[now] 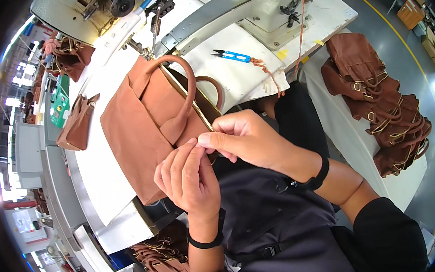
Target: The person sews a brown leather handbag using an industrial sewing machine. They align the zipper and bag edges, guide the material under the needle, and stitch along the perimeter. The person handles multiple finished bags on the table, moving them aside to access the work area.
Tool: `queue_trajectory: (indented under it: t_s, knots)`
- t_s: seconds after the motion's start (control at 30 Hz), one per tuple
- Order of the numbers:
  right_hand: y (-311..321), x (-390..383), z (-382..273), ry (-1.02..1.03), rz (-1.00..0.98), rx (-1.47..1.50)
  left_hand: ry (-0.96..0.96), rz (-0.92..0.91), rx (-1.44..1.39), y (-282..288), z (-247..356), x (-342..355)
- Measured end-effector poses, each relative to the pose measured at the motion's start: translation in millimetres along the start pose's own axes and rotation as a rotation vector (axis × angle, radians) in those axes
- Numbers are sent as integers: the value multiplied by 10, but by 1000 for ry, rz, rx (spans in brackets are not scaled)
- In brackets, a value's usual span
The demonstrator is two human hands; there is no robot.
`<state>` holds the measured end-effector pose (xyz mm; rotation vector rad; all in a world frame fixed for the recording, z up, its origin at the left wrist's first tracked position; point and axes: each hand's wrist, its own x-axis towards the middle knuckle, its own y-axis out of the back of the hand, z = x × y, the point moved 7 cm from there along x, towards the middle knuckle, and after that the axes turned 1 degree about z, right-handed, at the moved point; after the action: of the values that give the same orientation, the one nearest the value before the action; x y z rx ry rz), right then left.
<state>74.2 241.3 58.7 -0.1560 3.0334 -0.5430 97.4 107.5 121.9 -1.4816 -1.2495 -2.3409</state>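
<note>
The left hand (pixel 186 177) curls its fingers with the tips drawn together, meeting those of the right hand (pixel 250 136), whose thumb and forefinger bend inward; I cannot tell whether a zip end, a thread or nothing at all lies between them. Both are at the near end of the brown handbag's zip.

From the left, a smaller-looking brown bag (pixel 78 127) rests on the white worktop (pixel 101 183). Right of it, the brown handbag (pixel 132 127) lies slantwise on the worktop, its broad panel up and its top turned to the right, toward the person. It looks light for its bulk, and the smooth, leather-like panel should flex and dent under a thumb, scuffing or creasing if pinched hard; it is hardly fragile otherwise. The rounded near handle (pixel 191 82) looks firmer and makes the surest hold for shifting the whole bag. The metal zip (pixel 203 115) is narrow and probably slick, so its end calls for a fingertip pinch while the bag's edge is steadied.

Farther right, blue-handled thread snips (pixel 234 56) lie on a white sheet beside the sewing machine (pixel 279 16), and a pile of brown handbags (pixel 358 71) sits on pale cloth.
</note>
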Motion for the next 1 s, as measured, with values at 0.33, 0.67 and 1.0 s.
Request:
queue_trajectory:
  t_s: [0.33,0.67,1.0]
  knots:
    - [-19,75,86,-2,-23,169,27,-38,-32,4,-10,6]
    - [20,23,112,-147,31,200,3,-25,-41,-15,-8,-11]
    - [-32,49,115,10,13,196,-7,3,-9,-4,-26,-1]
